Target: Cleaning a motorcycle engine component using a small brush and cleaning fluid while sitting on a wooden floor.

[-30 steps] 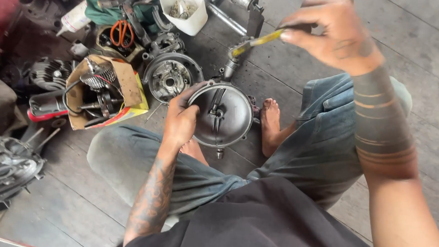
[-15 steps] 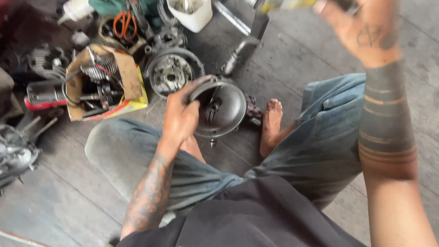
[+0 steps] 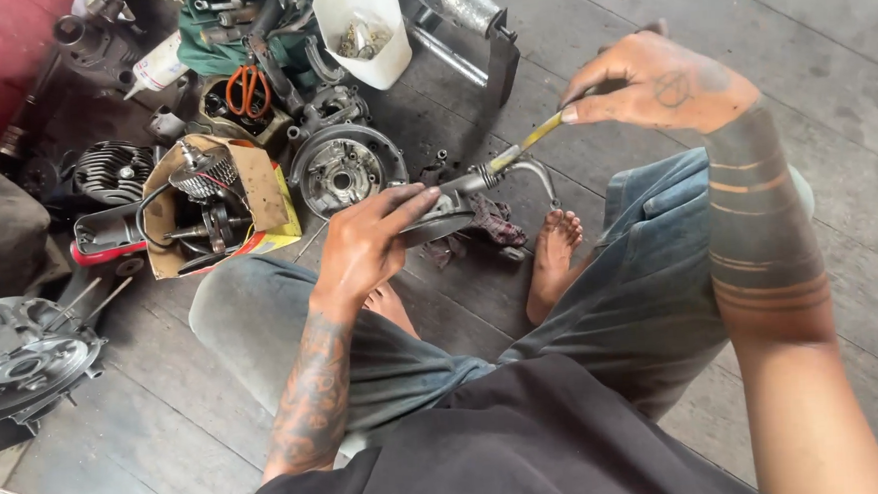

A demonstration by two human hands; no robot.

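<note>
The left hand [image 3: 364, 246] hides most of the metal cover [image 3: 447, 216].

grey plank floor [image 3: 828, 26] | cardboard box of parts [image 3: 256, 186] | white tub [image 3: 368, 30] | hub [image 3: 340, 172] | engine casing [image 3: 20, 364]

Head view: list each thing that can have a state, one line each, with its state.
Left hand: gripping the round metal cover, tilted on edge.
Right hand: raised, holding the yellow-handled tool, tip at the cover.
White bucket: upright, open, small parts inside.
Cardboard box: open, engine parts inside.
Orange-handled scissors: lying closed.
Hub plate: lying flat on floor.
</note>
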